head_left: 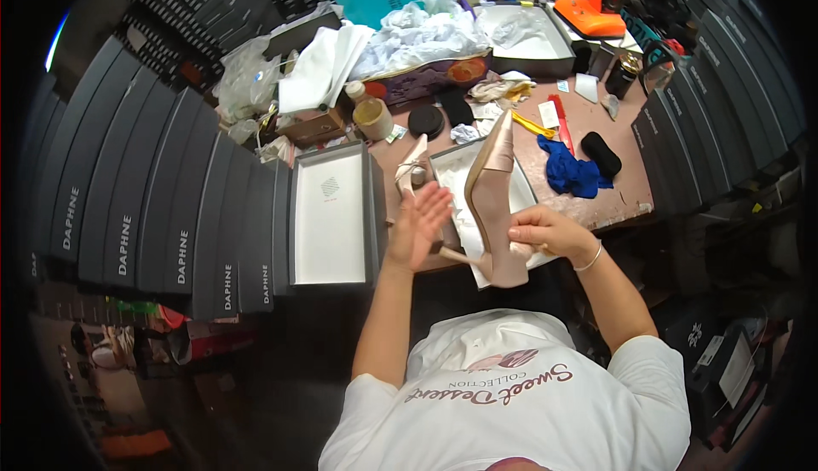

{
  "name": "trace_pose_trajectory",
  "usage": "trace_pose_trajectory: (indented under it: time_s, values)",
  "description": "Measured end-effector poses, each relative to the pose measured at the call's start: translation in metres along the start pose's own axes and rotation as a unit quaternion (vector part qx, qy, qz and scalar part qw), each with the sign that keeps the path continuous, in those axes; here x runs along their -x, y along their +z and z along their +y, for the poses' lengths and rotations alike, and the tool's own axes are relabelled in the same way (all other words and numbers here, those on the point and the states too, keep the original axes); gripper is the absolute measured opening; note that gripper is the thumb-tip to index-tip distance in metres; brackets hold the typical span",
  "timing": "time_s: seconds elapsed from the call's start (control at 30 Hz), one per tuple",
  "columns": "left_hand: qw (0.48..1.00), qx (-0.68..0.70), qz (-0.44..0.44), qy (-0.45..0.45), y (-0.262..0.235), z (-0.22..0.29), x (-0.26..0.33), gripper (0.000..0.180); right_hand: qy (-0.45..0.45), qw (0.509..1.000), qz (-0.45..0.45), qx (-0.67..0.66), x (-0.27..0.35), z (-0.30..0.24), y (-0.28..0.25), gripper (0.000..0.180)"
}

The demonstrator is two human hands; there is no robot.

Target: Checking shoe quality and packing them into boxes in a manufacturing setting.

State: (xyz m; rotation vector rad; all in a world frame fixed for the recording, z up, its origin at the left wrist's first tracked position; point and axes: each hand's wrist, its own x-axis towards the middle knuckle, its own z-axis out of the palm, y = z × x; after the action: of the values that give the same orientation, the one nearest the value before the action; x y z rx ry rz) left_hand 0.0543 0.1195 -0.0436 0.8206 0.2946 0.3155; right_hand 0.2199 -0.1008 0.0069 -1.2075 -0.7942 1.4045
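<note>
My right hand (545,234) grips a pale pink pointed high-heeled shoe (492,198) near its heel end, holding it toe up with its sole turned partly left. To its left, my left hand (420,225) is raised with the fingers stretched out and the palm showing; it holds nothing. A second pale pink shoe (412,164) stands behind the left hand, which hides part of it. Under the held shoe lies a shoebox part (456,164) with white paper in it. Beside my left hand is a grey-edged box part (328,224) with a white inside.
Dark shoeboxes are stacked at left (170,207) and right (724,104). On the pink table (613,207) lie a blue cloth (569,168), a black brush-like pad (601,154), a bottle (372,116) and a round black lid (426,121). Behind them sits a heap of white paper (422,36).
</note>
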Motion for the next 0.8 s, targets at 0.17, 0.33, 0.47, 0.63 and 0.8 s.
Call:
trace_pose_trajectory:
  time_s: [0.17,0.33,0.47,0.63,0.8]
  values:
    - [0.933,0.327,-0.141,-0.054,0.072,-0.012,0.028,0.106,0.028,0.936,-0.061,-0.346,-0.010,0.066,0.069,0.026]
    - [0.978,0.187,-0.090,-0.024,0.024,-0.017,0.073,0.093,0.134,0.989,0.058,-0.027,0.010,0.032,0.070,0.022]
    - [0.978,0.167,-0.079,-0.097,0.014,-0.037,0.100,0.083,-0.345,0.816,0.204,0.416,0.001,-0.003,0.099,0.013]
    - [0.969,0.169,-0.068,-0.165,0.021,-0.063,0.118,0.085,-0.294,0.783,0.167,0.522,-0.045,0.010,0.088,0.006]
    - [0.979,0.148,0.055,-0.130,0.040,-0.051,0.123,0.083,-0.391,0.764,0.056,0.510,-0.015,0.020,0.135,0.016]
